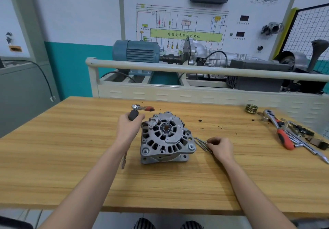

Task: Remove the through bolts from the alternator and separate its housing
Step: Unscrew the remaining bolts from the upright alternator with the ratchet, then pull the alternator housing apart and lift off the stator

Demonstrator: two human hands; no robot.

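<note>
A grey alternator (166, 137) stands shaft-up on a wooden worktop (71, 157), between the two hands. The left hand (129, 125), just left of it, has its fingers (140, 116) curled round the black handle of a tool (134, 112). The right hand (220, 147), just right of it, rests on the wood with fingers bent, their tips pinching or touching a small bundle of long thin bolts (201, 143); which one is unclear. Farther right of those fingers lie a red-handled ratchet (277, 129) and a brass pulley (251, 108).
</note>
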